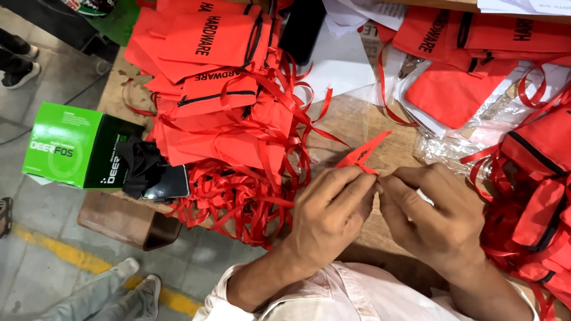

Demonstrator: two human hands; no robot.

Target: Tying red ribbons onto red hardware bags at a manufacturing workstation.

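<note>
While both hands, left hand (pixel 330 208) and right hand (pixel 434 211), pinch a thin red satin ribbon (pixel 360 156) with fingers together, tangled red ribbons (pixel 238 196) and orange fabric pouches (pixel 208 53) crowd the wooden bench (pixel 351 128).

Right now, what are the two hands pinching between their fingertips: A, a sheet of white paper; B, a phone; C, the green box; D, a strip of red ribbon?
D: the left hand and right hand meet on a red ribbon strip over the wooden table.
</note>
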